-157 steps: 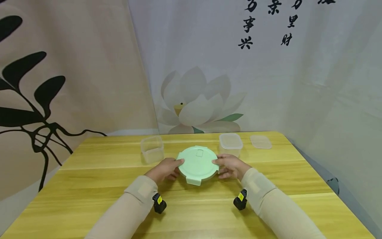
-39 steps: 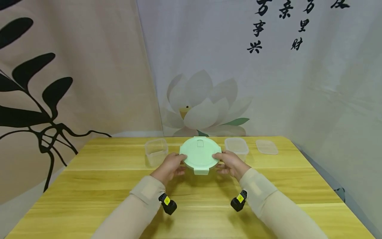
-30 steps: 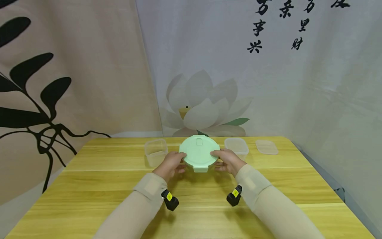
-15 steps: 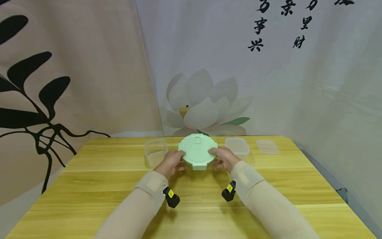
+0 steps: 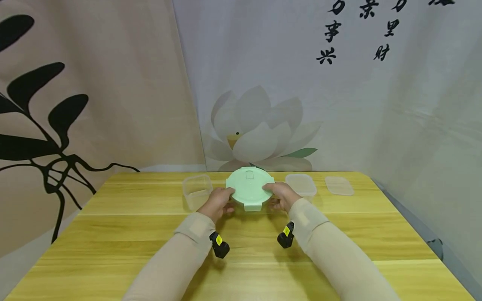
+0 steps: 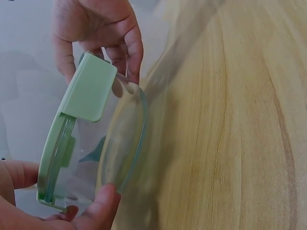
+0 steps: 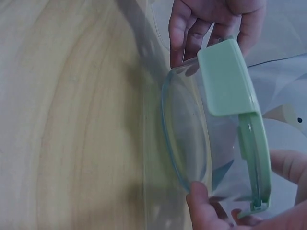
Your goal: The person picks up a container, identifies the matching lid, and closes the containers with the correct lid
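Observation:
A round glass food container (image 7: 184, 127) with a mint-green snap-on lid (image 5: 250, 186) is held level between the two hands in the head view. My left hand (image 5: 218, 202) grips its left side, thumb on the lid's edge and fingers under the glass. On the opposite side my right hand (image 5: 282, 195) holds it the same way. Both wrist views show a gap between the glass bottom and the table, with a shadow below. A green latch flap (image 6: 91, 88) on the near side hangs down over the glass wall.
A clear square tub (image 5: 197, 198) without a lid stands behind the left hand. Beyond the right hand is another square tub (image 5: 301, 184) with a whitish lid on it. A loose translucent lid (image 5: 339, 186) lies farther right on the wooden table (image 5: 252, 271), near its back edge.
Since the earliest frame both hands have carried the container away from me, toward the table's back edge. Over the last second it has moved slightly farther. The tubs and loose lid have stayed put.

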### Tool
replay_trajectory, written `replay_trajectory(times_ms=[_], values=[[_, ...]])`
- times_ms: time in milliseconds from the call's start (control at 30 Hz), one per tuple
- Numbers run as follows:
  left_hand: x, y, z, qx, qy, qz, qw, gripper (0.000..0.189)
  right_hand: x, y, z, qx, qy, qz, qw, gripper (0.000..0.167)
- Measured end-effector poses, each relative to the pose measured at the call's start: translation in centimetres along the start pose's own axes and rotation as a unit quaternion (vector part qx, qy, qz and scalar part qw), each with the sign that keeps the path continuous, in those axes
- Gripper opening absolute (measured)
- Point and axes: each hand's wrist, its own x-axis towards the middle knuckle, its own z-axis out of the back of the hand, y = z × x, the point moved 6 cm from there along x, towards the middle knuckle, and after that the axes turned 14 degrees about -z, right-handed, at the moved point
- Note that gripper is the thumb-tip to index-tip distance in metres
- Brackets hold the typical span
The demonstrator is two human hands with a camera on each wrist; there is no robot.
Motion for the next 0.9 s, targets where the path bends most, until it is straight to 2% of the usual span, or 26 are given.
replay_trajectory(times_ms=[433, 667, 900], values=[[1.1, 0.4, 0.0, -0.004, -0.014, 0.003, 0.9999, 0.036, 1.0, 0.3, -0.1, 0.011, -0.004, -0.019, 0.9998, 0.043], [1.7, 0.7, -0.1, -0.002, -0.012, 0.003, 0.9999, 0.043, 1.8, 0.4, -0.3, 0.019, -0.008, -0.026, 0.9995, 0.044], [2.4, 1.0, 0.1, 0.005, -0.016, 0.002, 0.9999, 0.040, 2.5, 0.4, -0.5, 0.014, -0.012, -0.021, 0.9996, 0.044]])
